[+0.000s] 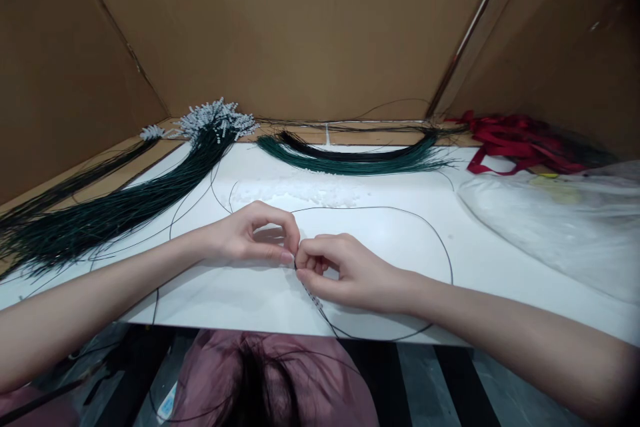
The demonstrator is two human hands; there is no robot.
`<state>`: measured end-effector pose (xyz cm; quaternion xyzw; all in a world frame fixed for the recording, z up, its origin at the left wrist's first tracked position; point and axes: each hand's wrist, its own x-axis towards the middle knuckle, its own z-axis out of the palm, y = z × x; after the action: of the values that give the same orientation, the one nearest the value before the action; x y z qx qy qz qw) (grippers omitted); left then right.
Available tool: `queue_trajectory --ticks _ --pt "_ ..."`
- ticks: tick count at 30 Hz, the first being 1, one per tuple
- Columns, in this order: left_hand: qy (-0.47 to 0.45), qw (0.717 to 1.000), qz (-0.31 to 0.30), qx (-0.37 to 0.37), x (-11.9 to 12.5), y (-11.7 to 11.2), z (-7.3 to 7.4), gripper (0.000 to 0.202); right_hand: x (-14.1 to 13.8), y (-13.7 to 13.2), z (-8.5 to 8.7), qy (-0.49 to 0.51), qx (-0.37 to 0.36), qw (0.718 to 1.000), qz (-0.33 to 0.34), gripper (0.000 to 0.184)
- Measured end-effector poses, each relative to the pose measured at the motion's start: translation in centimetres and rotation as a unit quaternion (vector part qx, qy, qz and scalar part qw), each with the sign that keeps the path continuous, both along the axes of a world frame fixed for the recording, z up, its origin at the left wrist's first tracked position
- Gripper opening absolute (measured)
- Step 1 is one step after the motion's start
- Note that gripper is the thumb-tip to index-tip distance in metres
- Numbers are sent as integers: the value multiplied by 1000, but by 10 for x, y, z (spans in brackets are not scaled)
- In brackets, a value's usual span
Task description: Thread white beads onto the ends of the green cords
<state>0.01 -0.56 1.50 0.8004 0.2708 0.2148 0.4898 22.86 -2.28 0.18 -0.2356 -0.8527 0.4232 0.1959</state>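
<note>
The white board [493, 240] spreads toward two o'clock; its near edge lies at six. Near that edge, the curled right hand [357, 273] pinches the beaded wire [314, 297], long axis eleven-to-five, beads fiveward; the left hand [240, 233] has fingertips nearly meeting, hold unclear.

- Ribbon [525, 140], red, loosely heaped at the far right, near the cardboard.
- Bag [565, 240], clear plastic, crumpled, at the right, in front of the ribbon; yellow patch [557, 188] near its far edge.
- Tabletop [480, 233], white, smooth.
- Cardboard walls [300, 27], brown, on three sides, seamed at the corners.
- Small object [167, 403], blue and white, below the table, lower left; kind unclear.
</note>
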Motion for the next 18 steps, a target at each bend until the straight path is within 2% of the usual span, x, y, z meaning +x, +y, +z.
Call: queue_trajectory --ticks 18 --pt "-8 1000 -10 -1 0 0 0 8 0 0 -2 -6 28 1000 -1 9"
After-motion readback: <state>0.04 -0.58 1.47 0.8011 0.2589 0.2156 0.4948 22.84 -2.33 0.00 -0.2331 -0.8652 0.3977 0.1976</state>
